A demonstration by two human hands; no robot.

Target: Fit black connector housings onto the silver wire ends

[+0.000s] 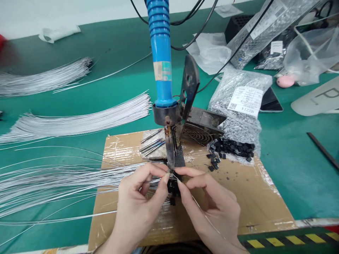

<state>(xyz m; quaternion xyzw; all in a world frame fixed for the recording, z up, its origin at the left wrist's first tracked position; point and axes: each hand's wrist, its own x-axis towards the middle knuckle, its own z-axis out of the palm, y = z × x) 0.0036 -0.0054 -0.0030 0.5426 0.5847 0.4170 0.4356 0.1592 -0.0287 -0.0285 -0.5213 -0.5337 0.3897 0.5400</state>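
My left hand [141,197] pinches thumb to forefinger right under the tip of an upright blue-handled soldering iron [162,53]; what lies between those fingertips is too small to make out. Beside it my right hand [212,203] is closed in a pinch on a thin silvery wire [200,210], which trails down across the palm. The two hands' fingertips nearly meet at the iron's tip. Just below them sits a small black block [173,187], partly hidden by the fingers. Loose wires [87,180] fan out to the left, their ends passing behind my left hand.
Cardboard [251,197] covers the work spot on a green mat [291,151]. Two wire bundles [87,118] lie left. A small fan [203,125] stands behind the iron. Right of it, a plastic bag [241,102] spills small black pieces [233,148]. Metal rods [153,146] lie nearby.
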